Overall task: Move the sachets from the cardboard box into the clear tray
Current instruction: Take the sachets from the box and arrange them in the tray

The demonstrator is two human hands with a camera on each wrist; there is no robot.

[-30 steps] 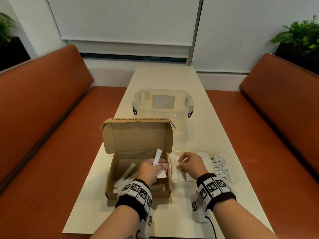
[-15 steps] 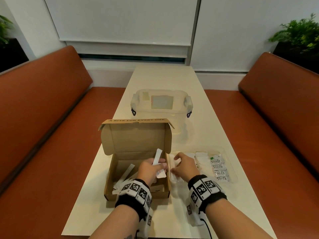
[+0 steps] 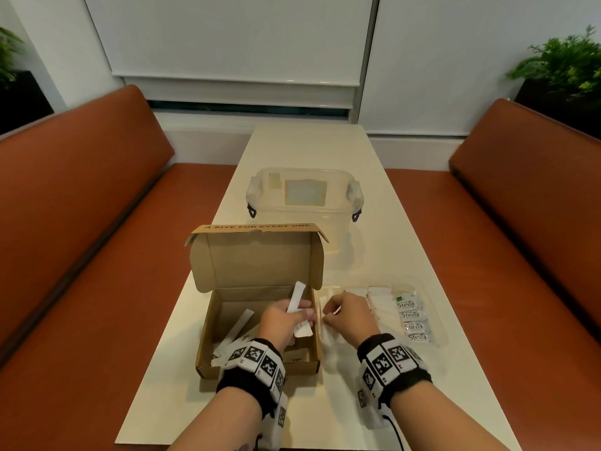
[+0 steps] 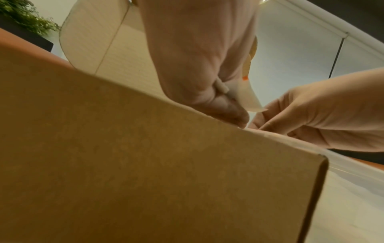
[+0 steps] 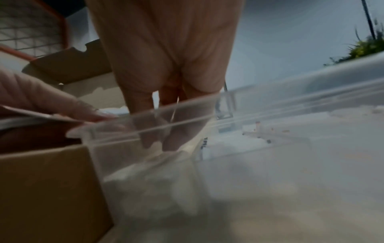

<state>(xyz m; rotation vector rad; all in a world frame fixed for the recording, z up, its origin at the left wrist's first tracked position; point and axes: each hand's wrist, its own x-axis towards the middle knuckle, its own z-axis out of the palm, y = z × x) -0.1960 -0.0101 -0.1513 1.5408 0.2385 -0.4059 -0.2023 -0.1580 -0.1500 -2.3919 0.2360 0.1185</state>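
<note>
The open cardboard box (image 3: 257, 366) stands on the table with its lid up. Several white stick sachets (image 3: 239, 327) lie loose inside it. Over the box's right side my left hand (image 3: 304, 315) grips a small bunch of white sachets (image 3: 296, 296); one sticks up. The clear tray (image 3: 435, 320) lies right of the box, holding white sachets and several Stevia sachets (image 3: 411, 320). My right hand (image 3: 328, 315) is at the tray's left end, fingers curled down into it (image 5: 145, 105), seemingly pinching a thin white sachet. In the left wrist view the held sachets (image 4: 247, 97) nearly meet the right hand (image 4: 311, 115).
A lidded clear plastic container (image 3: 304, 196) stands behind the box in the middle of the table. Orange benches (image 3: 81, 255) run along both sides of the narrow table. The table's near edge lies just below my wrists.
My right hand has shifted left along the tray toward the box wall and the left hand. The left hand has kept its bunch of sachets over the box.
</note>
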